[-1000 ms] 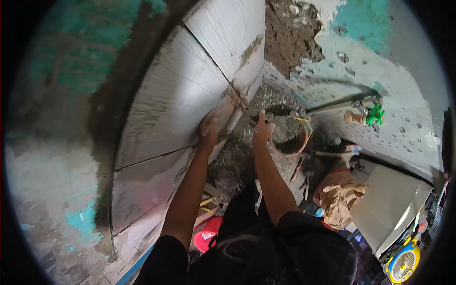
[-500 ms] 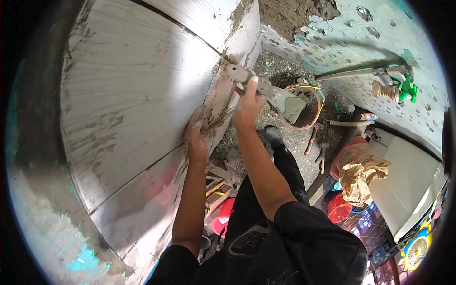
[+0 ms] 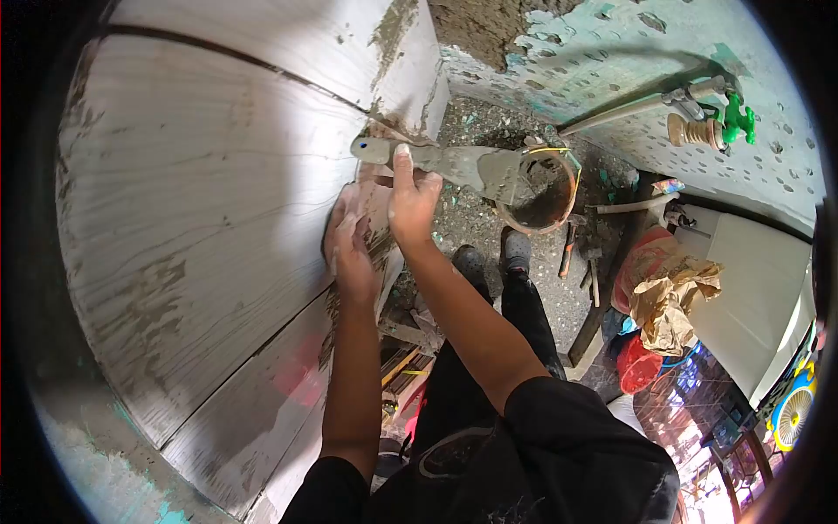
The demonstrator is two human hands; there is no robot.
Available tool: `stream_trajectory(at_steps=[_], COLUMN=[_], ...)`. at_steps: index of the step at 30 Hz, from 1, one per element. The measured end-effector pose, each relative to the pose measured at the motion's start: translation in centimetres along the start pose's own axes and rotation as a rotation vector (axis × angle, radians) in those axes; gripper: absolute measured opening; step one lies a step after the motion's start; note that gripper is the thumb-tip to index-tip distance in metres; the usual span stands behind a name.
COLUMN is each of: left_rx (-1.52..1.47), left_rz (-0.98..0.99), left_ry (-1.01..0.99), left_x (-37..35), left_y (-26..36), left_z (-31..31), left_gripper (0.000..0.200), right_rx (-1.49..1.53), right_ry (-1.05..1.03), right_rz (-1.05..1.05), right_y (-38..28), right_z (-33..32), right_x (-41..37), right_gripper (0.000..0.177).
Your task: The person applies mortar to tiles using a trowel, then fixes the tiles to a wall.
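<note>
My right hand (image 3: pixel 412 205) grips a putty knife (image 3: pixel 463 164) by its pale handle, the thumb lying along the top. The wide, smeared blade points right and overlaps the rim of the bucket in the view. My left hand (image 3: pixel 353 253) rests at the edge of the white wood-grain tiles (image 3: pixel 218 175), its fingers pointing up and loosely extended, holding nothing that I can see. Wet grey-brown smears mark the tile edge beside both hands. The round bucket (image 3: pixel 572 196) on the floor has brown residue inside.
A green-handled tap (image 3: pixel 738 120) juts from the pitted wall (image 3: pixel 611 83). Hand tools with an orange handle (image 3: pixel 567 253) and a wooden handle (image 3: pixel 595 284) lie on the speckled floor. Crumpled brown paper (image 3: pixel 672 306) and a red basket (image 3: pixel 639 365) are at the right.
My right hand and the putty knife have shifted left, and the blade has turned to lie more level. My left hand stays at the tile edge. The camera view has shifted slightly.
</note>
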State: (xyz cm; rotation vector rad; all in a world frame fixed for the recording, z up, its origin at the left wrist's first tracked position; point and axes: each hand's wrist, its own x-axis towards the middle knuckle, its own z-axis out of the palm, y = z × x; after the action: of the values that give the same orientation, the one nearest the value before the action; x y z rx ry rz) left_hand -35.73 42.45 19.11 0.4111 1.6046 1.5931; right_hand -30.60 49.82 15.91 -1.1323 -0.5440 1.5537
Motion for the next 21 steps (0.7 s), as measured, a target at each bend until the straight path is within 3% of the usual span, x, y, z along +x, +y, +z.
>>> stream_trajectory(at_steps=[2, 5, 6, 8, 10, 11, 12, 13, 15, 17, 18, 19, 20, 21], left_rx=[0.02, 0.123, 0.166, 0.237, 0.305, 0.358, 0.416, 0.472, 0.628, 0.719, 0.73, 0.696, 0.651, 0.686], left_rz=[0.046, 0.092, 0.086, 0.131, 0.242, 0.243, 0.24, 0.236, 0.209, 0.203, 0.211, 0.035, -0.129, -0.166], left_ry=[-0.023, -0.021, -0.012, -0.011, -0.011, 0.041, 0.094, 0.147, 0.003, -0.192, -0.318, -0.359, -0.397, -0.397], left_x=[-0.1, 0.3, 0.2, -0.1, -0.4, -0.4, -0.5, -0.4, -0.1, 0.4, 0.9, 1.2, 1.8, 2.6], left_y=[-0.4, -1.6, -1.4, -1.7, -2.2, -3.1, -4.1, -5.6, -10.6, -17.6, -22.0, -25.8, -30.0, -35.0], left_z=[0.0, -1.1, -1.1, -0.1, 0.9, 1.3, 1.5, 1.8, 1.7, 1.6, 2.0, 2.8, 3.9, 4.6], left_gripper=[0.042, 0.04, 0.039, 0.038, 0.038, 0.036, 0.035, 0.034, 0.031, 0.027, 0.026, 0.027, 0.029, 0.034], right_rx=[0.109, 0.029, -0.166, -0.588, -0.787, -0.873, -1.077, -1.127, -1.219, -1.218, -1.414, -1.592, -1.677, -1.761], right_ry=[0.035, 0.178, 0.065, 0.161, 0.071, 0.116, 0.159, 0.074, -0.096, -0.044, -0.239, -0.438, -0.507, -0.574], right_rz=[-0.063, 0.201, 0.118, 0.242, 0.419, 0.399, 0.504, 0.51, 0.507, 0.839, 0.773, 0.705, 0.658, 0.606], right_y=[0.9, 1.5, 4.9, 8.7, 10.7, 6.9, 11.3, 11.5, 11.8, 8.9, 10.3, 12.0, 13.5, 14.9], right_z=[-0.8, -7.0, -11.9, -21.0, -30.6, -31.0, -37.8, -40.6, -46.2, -43.7, -44.7, -45.8, -46.3, -46.8], right_x=[0.6, 1.0, 2.3, 3.2, 4.1, 4.3, 6.3, 8.0, 11.5, 14.8, 16.7, 18.7, 20.7, 22.7], right_gripper=[0.027, 0.03, 0.036, 0.038, 0.038, 0.041, 0.043, 0.044, 0.046, 0.046, 0.044, 0.043, 0.041, 0.038])
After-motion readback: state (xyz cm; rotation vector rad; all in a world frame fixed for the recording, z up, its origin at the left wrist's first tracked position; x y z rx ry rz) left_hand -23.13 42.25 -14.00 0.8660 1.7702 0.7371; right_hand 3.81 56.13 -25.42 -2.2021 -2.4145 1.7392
